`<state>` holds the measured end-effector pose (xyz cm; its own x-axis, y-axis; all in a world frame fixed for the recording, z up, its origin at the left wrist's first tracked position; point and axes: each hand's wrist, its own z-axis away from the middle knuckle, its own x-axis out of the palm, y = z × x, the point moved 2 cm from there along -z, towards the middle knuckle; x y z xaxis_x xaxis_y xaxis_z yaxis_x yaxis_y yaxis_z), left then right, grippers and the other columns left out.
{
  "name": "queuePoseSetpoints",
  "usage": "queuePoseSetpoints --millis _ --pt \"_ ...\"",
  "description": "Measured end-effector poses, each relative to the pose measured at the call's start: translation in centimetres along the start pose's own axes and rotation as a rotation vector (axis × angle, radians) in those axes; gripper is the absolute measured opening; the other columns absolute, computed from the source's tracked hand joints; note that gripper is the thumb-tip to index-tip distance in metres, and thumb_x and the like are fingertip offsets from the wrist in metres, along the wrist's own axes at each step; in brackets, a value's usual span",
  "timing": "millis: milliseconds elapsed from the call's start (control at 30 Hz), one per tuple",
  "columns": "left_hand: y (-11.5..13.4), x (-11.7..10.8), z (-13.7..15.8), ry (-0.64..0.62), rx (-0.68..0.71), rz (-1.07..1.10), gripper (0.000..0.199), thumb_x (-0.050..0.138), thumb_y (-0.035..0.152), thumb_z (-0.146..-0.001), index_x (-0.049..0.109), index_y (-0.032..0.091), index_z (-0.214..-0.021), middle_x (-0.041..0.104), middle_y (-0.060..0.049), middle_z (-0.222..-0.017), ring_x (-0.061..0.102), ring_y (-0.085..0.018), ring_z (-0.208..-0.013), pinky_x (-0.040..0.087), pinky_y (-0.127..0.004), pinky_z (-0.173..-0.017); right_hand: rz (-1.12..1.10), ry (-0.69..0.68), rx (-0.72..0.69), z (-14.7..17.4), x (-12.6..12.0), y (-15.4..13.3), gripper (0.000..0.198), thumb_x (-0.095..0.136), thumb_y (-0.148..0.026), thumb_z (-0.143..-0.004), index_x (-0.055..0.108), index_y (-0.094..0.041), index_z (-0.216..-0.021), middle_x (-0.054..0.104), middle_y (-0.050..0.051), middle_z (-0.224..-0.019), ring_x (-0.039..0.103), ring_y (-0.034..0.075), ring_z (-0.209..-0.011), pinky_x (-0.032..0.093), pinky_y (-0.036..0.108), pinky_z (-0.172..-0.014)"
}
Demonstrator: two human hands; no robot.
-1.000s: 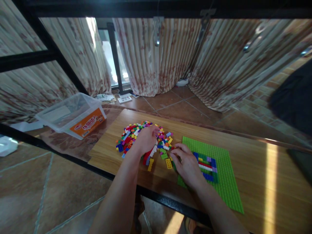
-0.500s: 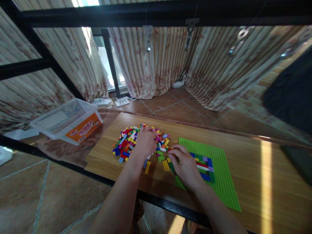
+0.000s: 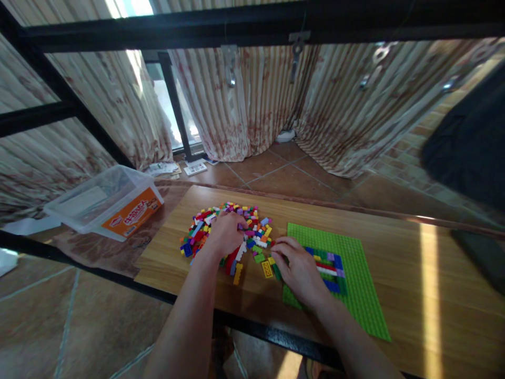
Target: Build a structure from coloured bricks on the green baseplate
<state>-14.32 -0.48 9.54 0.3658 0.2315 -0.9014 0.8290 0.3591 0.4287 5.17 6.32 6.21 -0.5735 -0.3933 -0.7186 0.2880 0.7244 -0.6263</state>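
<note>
My left hand point(image 3: 225, 232) reaches into the heap of mixed toy building bricks point(image 3: 256, 213), palm down, its fingers loosely apart among the pieces. A purple brick shows beside its fingertips; I see no firm grip on it. My right hand point(image 3: 295, 266) is over the left edge of the green baseplate point(image 3: 365, 284), thumb and fingertips pinched together. A bit of red brick point(image 3: 273, 243) shows at those fingertips, mostly hidden. A yellow brick point(image 3: 267, 269) lies just left of that hand. Right of it, a flat blue, green, red and white brick build point(image 3: 331, 271) sits on the baseplate, partly covered.
A clear plastic tub point(image 3: 89, 202) with an orange label stands left of the wooden board point(image 3: 398, 263). A dark flat object point(image 3: 479, 258) lies at the far right. Black metal bars point(image 3: 252, 23) cross above, with striped curtains point(image 3: 260, 105) behind.
My left hand has shifted slightly left and nearer through the heap, uncovering bricks at its right. My right hand stays about where it was, still pinched. The view has turned a little.
</note>
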Motion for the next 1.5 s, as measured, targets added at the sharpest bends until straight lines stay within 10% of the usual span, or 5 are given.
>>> queuePoseSetpoints --millis 667,1000,1500 --pt "-0.7 -0.6 0.0 0.021 -0.032 -0.024 0.034 0.057 0.008 -0.073 0.074 0.021 -0.1 0.076 -0.007 -0.095 0.066 -0.029 -0.095 0.05 -0.043 -0.091 0.021 -0.007 -0.006 0.1 0.0 0.4 0.02 0.049 -0.021 -0.092 0.068 -0.022 -0.088 0.065 0.007 -0.106 0.064 0.019 -0.097 0.051 0.032 -0.085" --pt "0.1 -0.1 -0.2 -0.006 0.106 0.545 0.028 0.054 0.007 -0.079 0.072 0.017 -0.099 0.074 -0.005 -0.102 0.069 -0.018 -0.094 0.053 -0.031 -0.089 0.024 -0.021 -0.019 0.1 0.0 0.4 0.02 0.049 -0.021 -0.093 0.068 -0.021 -0.088 0.065 0.007 -0.107 0.064 0.018 -0.096 0.05 0.032 -0.085" --pt "2.6 0.7 -0.1 -0.122 0.224 0.624 0.017 0.058 0.014 -0.081 0.069 0.015 -0.094 0.073 -0.003 -0.088 0.067 -0.015 -0.079 0.054 -0.027 -0.075 -0.009 0.067 0.007 -0.1 -0.1 -0.5 0.017 0.049 -0.017 -0.093 0.066 -0.02 -0.091 0.066 0.007 -0.103 0.063 0.018 -0.095 0.049 0.031 -0.086"
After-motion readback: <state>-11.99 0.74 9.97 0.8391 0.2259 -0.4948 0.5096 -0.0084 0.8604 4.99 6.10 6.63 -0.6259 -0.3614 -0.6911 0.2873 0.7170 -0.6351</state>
